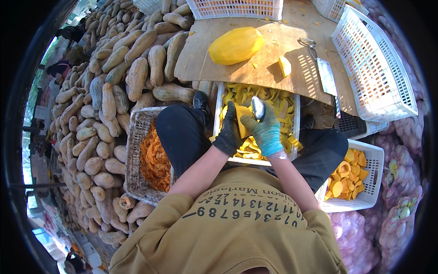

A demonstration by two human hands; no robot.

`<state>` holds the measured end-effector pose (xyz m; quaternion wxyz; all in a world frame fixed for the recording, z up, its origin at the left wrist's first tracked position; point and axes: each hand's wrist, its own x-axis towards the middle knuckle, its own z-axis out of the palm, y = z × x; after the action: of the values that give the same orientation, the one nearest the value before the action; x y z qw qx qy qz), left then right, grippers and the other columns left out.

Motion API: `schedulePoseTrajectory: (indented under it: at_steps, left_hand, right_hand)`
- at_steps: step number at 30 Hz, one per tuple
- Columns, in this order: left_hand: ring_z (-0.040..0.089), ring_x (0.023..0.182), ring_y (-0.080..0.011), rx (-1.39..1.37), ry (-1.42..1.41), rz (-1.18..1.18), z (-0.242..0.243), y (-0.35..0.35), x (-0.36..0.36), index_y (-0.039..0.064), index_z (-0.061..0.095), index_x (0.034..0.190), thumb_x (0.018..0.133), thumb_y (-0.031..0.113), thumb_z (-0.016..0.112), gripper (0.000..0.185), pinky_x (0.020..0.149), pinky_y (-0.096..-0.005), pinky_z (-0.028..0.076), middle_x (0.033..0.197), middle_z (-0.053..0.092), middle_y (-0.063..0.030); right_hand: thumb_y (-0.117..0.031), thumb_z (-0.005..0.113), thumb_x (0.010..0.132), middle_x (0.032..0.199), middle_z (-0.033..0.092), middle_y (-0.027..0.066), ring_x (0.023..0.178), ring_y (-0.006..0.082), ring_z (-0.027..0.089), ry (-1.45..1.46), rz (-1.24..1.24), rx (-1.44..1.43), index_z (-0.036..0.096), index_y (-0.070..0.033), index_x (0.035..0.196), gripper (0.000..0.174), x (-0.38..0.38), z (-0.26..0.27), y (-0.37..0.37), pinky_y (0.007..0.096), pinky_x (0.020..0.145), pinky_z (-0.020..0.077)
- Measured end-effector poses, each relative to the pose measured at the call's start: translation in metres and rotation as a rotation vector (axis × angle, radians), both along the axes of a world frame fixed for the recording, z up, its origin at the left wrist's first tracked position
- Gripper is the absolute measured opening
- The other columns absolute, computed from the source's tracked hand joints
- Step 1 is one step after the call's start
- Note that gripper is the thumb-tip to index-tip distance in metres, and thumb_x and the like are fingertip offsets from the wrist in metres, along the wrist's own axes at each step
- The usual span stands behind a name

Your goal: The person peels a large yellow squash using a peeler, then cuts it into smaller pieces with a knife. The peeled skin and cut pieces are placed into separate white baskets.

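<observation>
My left hand (230,132), in a black glove, grips a piece of peeled yellow squash (243,120) from its left side. In a teal knit glove, my right hand (265,128) is closed around a shiny metal hand tool (258,108), with its thumb against the squash piece. The tool is mostly covered by the fingers, so its exact kind is unclear. Both hands are above a white plastic crate (297,113) between my knees. Long yellow squash peelings (280,99) fill that crate.
On the wooden board (198,41) ahead lie a peeled squash (236,46), a wedge (284,66), a cleaver (326,77) and a metal peeler (308,42). Left are an orange-pulp crate (131,157) and heaped squashes (137,78). Right are a cut-squash crate (373,178) and netted produce (352,233).
</observation>
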<state>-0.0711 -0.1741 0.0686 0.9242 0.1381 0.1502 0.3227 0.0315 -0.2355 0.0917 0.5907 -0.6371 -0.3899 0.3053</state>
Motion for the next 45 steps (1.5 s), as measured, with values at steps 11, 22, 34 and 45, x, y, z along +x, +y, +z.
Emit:
schedulePoseTrajectory:
  at_steps: [11, 22, 34, 45]
  left_hand:
    - [0.061, 0.093, -0.0247, -0.007, 0.174, 0.105, -0.015, 0.008, -0.001, 0.013, 0.055, 0.113, 0.085, 0.064, 0.051, 0.058, 0.082, -0.0475, 0.051, 0.100, 0.062, -0.0069]
    - [0.054, 0.112, -0.0310, -0.296, -0.004, 0.109, -0.027, -0.002, 0.015, 0.000, 0.049, 0.124, 0.092, 0.028, 0.055, 0.043, 0.101, -0.0446, 0.041, 0.121, 0.057, -0.0169]
    - [0.061, 0.094, -0.0236, 0.039, 0.328, -0.383, -0.002, -0.010, -0.009, 0.013, 0.052, 0.124, 0.088, 0.022, 0.058, 0.038, 0.075, -0.0453, 0.054, 0.115, 0.060, -0.0090]
    - [0.065, 0.091, -0.0222, -0.245, 0.127, -0.118, -0.035, -0.005, 0.005, 0.006, 0.052, 0.122, 0.094, 0.042, 0.051, 0.046, 0.074, -0.0396, 0.056, 0.107, 0.064, -0.0097]
  right_hand:
    - [-0.008, 0.061, 0.079, 0.073, 0.057, 0.0036, 0.061, 0.0143, 0.050, 0.266, -0.357, -0.308, 0.058, -0.003, 0.096, 0.018, 0.056, -0.069, -0.009, 0.0286, 0.057, 0.0439]
    - [-0.024, 0.070, 0.083, 0.098, 0.052, 0.0005, 0.083, 0.0107, 0.050, 0.542, -0.254, 0.012, 0.052, -0.006, 0.120, 0.045, 0.018, -0.051, -0.013, 0.0253, 0.074, 0.0452]
    - [-0.006, 0.063, 0.081, 0.098, 0.055, 0.0042, 0.078, 0.0122, 0.052, 0.347, -0.182, 0.056, 0.054, -0.001, 0.116, 0.036, 0.050, -0.002, -0.008, 0.0265, 0.072, 0.0482]
    - [-0.034, 0.051, 0.095, 0.088, 0.065, 0.0144, 0.077, 0.0226, 0.061, -0.074, -0.107, -0.336, 0.055, -0.004, 0.119, 0.039, 0.072, -0.056, 0.004, 0.0347, 0.070, 0.0493]
